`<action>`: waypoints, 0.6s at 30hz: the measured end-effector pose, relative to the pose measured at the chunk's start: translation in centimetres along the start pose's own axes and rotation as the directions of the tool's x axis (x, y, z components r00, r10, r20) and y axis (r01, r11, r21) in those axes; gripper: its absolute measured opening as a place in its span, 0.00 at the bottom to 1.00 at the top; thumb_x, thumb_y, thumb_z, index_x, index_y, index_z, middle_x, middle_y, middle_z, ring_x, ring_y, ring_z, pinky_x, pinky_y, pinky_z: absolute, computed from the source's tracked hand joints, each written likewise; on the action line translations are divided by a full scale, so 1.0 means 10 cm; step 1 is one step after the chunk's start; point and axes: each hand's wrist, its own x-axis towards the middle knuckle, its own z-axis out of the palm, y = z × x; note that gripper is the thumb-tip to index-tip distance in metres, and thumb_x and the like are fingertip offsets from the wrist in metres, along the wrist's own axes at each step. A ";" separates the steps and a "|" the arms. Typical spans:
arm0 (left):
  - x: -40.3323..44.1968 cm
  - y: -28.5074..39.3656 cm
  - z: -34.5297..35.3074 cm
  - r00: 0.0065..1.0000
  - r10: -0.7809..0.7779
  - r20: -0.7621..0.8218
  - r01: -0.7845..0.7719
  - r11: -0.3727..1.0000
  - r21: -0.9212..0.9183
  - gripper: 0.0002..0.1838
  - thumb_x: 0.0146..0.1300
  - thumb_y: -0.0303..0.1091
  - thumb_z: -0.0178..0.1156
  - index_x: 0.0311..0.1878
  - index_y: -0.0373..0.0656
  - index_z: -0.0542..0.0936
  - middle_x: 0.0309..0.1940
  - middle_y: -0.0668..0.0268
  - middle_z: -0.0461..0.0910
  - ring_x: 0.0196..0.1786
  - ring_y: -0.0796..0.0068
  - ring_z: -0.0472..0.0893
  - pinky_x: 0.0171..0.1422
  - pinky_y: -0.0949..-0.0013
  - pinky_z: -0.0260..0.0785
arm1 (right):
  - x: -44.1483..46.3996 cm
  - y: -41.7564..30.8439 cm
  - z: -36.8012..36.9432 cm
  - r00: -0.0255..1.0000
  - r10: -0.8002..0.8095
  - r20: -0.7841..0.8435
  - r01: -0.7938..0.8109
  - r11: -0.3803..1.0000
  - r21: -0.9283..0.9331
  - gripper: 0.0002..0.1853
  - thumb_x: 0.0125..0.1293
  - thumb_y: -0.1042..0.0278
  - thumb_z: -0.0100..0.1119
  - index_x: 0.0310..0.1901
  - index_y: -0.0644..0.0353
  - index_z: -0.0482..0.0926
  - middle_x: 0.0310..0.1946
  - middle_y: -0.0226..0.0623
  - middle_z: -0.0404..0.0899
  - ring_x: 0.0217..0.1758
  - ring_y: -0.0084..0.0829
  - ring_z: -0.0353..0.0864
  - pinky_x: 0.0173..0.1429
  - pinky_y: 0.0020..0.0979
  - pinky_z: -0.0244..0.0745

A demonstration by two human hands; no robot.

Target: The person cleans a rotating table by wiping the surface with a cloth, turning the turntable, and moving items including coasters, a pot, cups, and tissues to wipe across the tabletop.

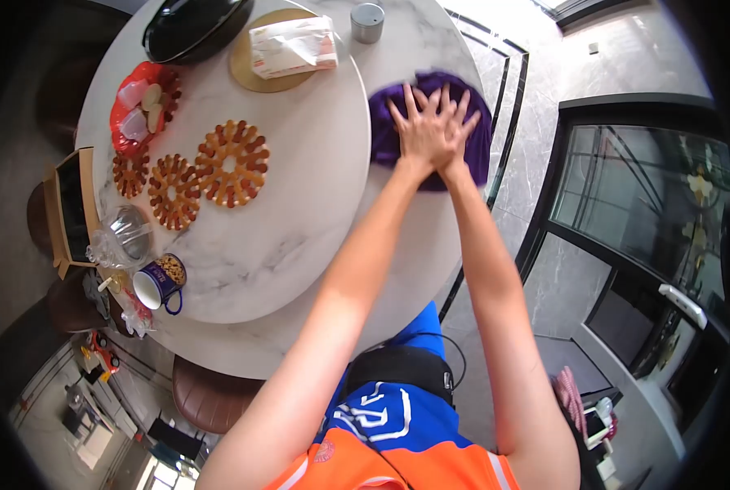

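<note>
A dark purple cloth (385, 139) lies bunched on the outer rim of the round marble table, near its right edge. My left hand (424, 135) rests flat on the cloth with its fingers spread. Overlapping it, my right hand (456, 135) also presses down on the cloth, fingers stretched apart. Both arms reach out straight, and the hands cross near the thumbs and palms. The hands hide part of the cloth's middle. Beyond the cloth stands a small grey metal canister (367, 23).
The raised turntable (299, 245) carries bead-like round trivets (232, 163), a red tray (118, 122), a tissue pack (293, 46) on a round board, a black pan (195, 31) and a purple mug (160, 280). A brown chair (214, 396) stands at the near edge.
</note>
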 end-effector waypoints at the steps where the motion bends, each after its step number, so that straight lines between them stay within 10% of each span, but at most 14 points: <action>1: 0.30 -0.06 0.09 1.000 -0.009 -0.010 0.009 0.999 0.049 0.33 0.65 0.66 0.50 0.71 0.67 0.75 0.76 0.68 0.65 0.80 0.29 0.46 0.71 0.11 0.31 | 0.29 0.12 0.18 0.999 -0.030 -0.033 0.029 0.999 -0.026 0.32 0.71 0.33 0.43 0.76 0.22 0.60 0.76 0.49 0.60 0.79 0.69 0.48 0.68 0.82 0.45; 9: 1.54 -0.30 0.46 0.984 -0.114 -0.139 0.131 0.984 0.121 0.31 0.59 0.62 0.55 0.65 0.64 0.80 0.75 0.64 0.66 0.79 0.30 0.48 0.72 0.14 0.32 | 1.58 0.50 0.60 0.973 -0.219 -0.079 0.222 0.974 0.042 0.33 0.72 0.30 0.40 0.77 0.21 0.57 0.78 0.49 0.56 0.81 0.65 0.44 0.71 0.79 0.42; 12: 1.45 -0.32 0.48 0.989 -0.103 -0.108 0.118 0.983 0.144 0.33 0.59 0.63 0.55 0.67 0.66 0.78 0.77 0.64 0.65 0.80 0.33 0.48 0.73 0.15 0.31 | 1.48 0.59 0.79 0.967 -0.256 -0.013 0.253 0.963 -0.094 0.32 0.75 0.49 0.45 0.79 0.29 0.53 0.81 0.49 0.48 0.80 0.67 0.47 0.71 0.80 0.45; 14: 1.30 -0.25 0.49 0.986 -0.073 -0.147 0.094 0.985 0.144 0.33 0.60 0.62 0.55 0.68 0.66 0.77 0.77 0.65 0.64 0.81 0.33 0.48 0.74 0.16 0.31 | 1.34 0.63 0.92 0.934 -0.302 -0.191 0.253 0.936 -0.244 0.32 0.75 0.47 0.45 0.79 0.27 0.53 0.81 0.48 0.48 0.80 0.68 0.47 0.71 0.80 0.45; 18: 0.41 0.00 0.42 0.977 -0.163 -0.138 0.177 0.979 0.099 0.38 0.62 0.60 0.53 0.76 0.62 0.69 0.79 0.67 0.59 0.81 0.35 0.45 0.74 0.16 0.33 | 0.45 0.62 0.76 0.924 -0.327 -0.196 0.337 0.941 0.017 0.33 0.75 0.41 0.37 0.79 0.28 0.46 0.82 0.46 0.45 0.82 0.63 0.45 0.75 0.73 0.44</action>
